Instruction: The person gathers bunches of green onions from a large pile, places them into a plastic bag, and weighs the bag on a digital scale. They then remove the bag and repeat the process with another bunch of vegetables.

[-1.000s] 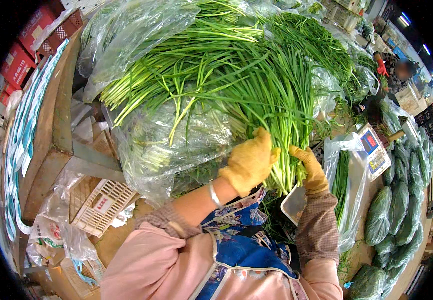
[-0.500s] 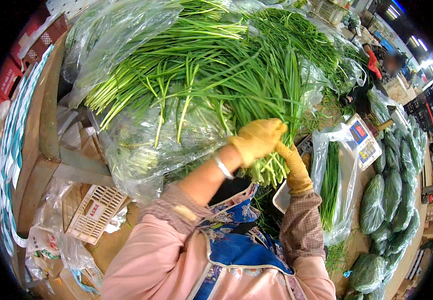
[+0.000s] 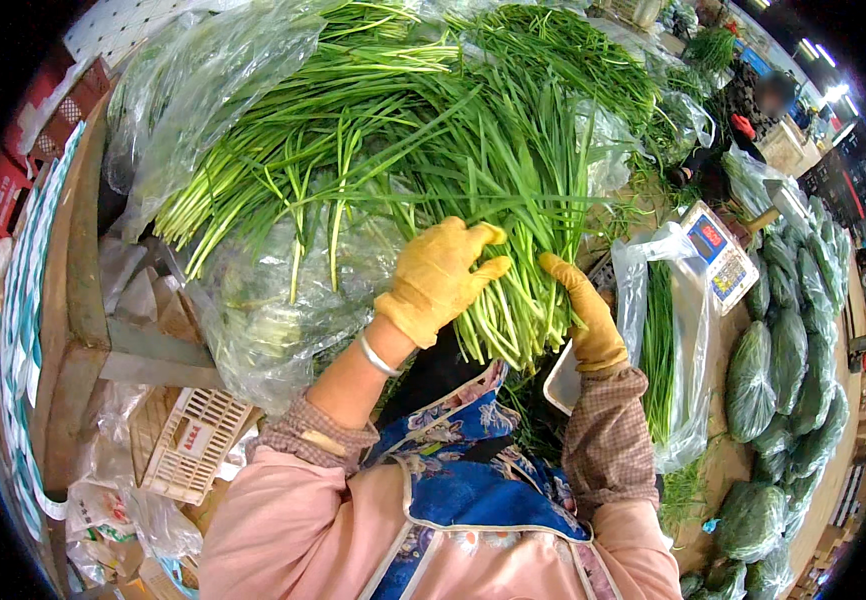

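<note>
A loose bunch of garlic chives (image 3: 518, 315) lies between my two hands, its pale stem ends toward me and its leaves running back into the pile. My left hand (image 3: 440, 275), in a yellow glove, is open at the bunch's left side, thumb and fingers apart. On the other side, my right hand (image 3: 591, 315), gloved alike, is closed around the bunch's right edge; part of its grip is hidden by the stems. Behind them spreads a large heap of garlic chives (image 3: 353, 130), partly over clear plastic sheeting (image 3: 263, 330).
To the right, a digital scale (image 3: 718, 255) stands beside a clear bag of chives (image 3: 658, 365). Several filled bags of greens (image 3: 783, 380) line the far right. At left are a wooden table frame (image 3: 78, 300) and a cream plastic crate (image 3: 193, 440). Another person (image 3: 743, 100) sits at the back right.
My left hand has lifted off the top of the bunch, moved left and opened. The stems have fanned wider. My right hand stays at the bunch's right side.
</note>
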Action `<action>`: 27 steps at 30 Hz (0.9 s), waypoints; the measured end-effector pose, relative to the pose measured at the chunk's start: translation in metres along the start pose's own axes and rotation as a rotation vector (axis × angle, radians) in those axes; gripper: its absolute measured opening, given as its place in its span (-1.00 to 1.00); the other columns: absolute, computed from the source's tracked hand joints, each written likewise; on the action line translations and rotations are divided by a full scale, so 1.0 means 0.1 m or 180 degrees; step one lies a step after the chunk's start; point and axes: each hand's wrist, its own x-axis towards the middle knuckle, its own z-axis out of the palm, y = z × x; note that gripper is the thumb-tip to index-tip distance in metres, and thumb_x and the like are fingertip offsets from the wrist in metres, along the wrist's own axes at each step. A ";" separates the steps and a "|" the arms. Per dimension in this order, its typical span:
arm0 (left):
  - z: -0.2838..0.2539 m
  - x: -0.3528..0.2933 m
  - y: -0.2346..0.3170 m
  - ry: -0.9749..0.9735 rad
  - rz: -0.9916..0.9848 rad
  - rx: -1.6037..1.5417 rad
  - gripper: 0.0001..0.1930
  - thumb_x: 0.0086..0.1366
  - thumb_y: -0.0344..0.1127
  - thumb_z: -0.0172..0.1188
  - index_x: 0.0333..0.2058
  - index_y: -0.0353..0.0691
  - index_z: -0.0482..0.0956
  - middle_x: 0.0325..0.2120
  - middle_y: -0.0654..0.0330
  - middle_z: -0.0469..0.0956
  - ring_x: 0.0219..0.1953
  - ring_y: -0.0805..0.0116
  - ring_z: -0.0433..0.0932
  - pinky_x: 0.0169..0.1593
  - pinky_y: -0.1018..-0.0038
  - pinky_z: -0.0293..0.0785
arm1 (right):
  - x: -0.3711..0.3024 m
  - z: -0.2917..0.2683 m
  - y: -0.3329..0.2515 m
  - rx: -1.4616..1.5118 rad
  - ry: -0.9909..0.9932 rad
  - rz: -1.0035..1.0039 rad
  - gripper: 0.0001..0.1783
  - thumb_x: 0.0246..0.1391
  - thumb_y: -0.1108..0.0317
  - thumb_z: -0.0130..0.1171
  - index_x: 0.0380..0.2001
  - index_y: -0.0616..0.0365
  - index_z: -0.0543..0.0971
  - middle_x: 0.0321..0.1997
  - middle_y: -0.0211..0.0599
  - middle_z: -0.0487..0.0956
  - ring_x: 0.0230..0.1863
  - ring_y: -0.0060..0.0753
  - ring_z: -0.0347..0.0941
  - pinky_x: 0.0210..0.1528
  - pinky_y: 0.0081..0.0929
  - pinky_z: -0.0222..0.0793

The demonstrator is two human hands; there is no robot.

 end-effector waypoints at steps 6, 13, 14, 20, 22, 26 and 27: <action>-0.07 -0.18 -0.15 0.0462 -0.0371 0.0262 -0.79 0.15 -0.16 0.20 -0.49 -0.19 0.54 -0.56 0.11 0.42 -0.48 0.09 0.44 -0.44 0.28 0.34 | -0.09 0.21 -0.10 -0.0202 0.0129 -0.0060 -0.60 0.11 0.22 0.09 0.00 0.13 0.45 -0.16 -0.38 0.55 -0.21 -0.48 0.49 -0.16 -0.54 0.39; 0.05 -0.12 -0.13 0.0321 -0.0837 -0.0161 -0.81 0.13 -0.21 0.21 -0.47 -0.20 0.54 -0.57 0.10 0.46 -0.50 0.12 0.47 -0.43 0.30 0.37 | -0.04 0.28 -0.01 -0.0543 0.0087 -0.0599 -0.46 0.05 0.30 0.22 0.09 0.17 0.34 -0.06 -0.36 0.50 -0.12 -0.48 0.42 -0.05 -0.52 0.34; 0.06 -0.11 -0.20 0.0533 -0.0769 -0.0047 -0.83 0.13 -0.21 0.19 -0.45 -0.20 0.53 -0.56 0.08 0.48 -0.52 0.12 0.47 -0.44 0.29 0.38 | -0.01 0.31 0.02 -0.0853 0.0140 -0.0786 -0.42 0.04 0.33 0.23 0.12 0.17 0.31 -0.05 -0.36 0.49 -0.11 -0.48 0.41 -0.03 -0.52 0.33; -0.06 -0.27 -0.20 0.0284 -0.0934 -0.0042 -0.77 0.15 -0.15 0.16 -0.46 -0.21 0.49 -0.49 0.05 0.53 -0.41 0.04 0.51 -0.35 0.21 0.41 | -0.08 0.39 0.04 -0.1095 0.0167 -0.0685 -0.38 0.05 0.28 0.21 0.16 0.14 0.27 0.08 -0.39 0.41 0.09 -0.48 0.28 0.16 -0.53 0.11; -0.08 -0.31 -0.07 0.0224 -0.0854 -0.0289 -0.72 0.15 -0.09 0.20 -0.45 -0.22 0.52 -0.54 0.06 0.51 -0.48 0.00 0.51 -0.42 0.22 0.41 | -0.05 0.37 0.05 -0.1027 0.0149 -0.0647 -0.39 0.05 0.29 0.20 0.16 0.14 0.28 0.08 -0.38 0.41 0.07 -0.48 0.30 0.14 -0.53 0.14; -0.05 -0.08 -0.04 -0.0692 -0.1473 -0.0457 -0.69 0.20 -0.13 0.17 -0.49 -0.30 0.51 -0.57 0.06 0.52 -0.64 0.21 0.46 -0.51 0.38 0.36 | -0.03 0.33 0.08 -0.0842 0.0154 -0.0487 -0.41 0.06 0.32 0.20 0.15 0.14 0.28 0.07 -0.38 0.41 0.04 -0.48 0.33 0.10 -0.53 0.19; -0.05 -0.09 -0.03 -0.0678 -0.1891 -0.1158 -0.71 0.21 -0.14 0.17 -0.47 -0.29 0.51 -0.56 0.08 0.53 -0.65 0.27 0.45 -0.52 0.42 0.37 | -0.03 0.34 0.08 -0.0921 0.0155 -0.0588 -0.42 0.06 0.32 0.19 0.15 0.13 0.29 0.07 -0.37 0.42 0.03 -0.48 0.34 0.09 -0.54 0.20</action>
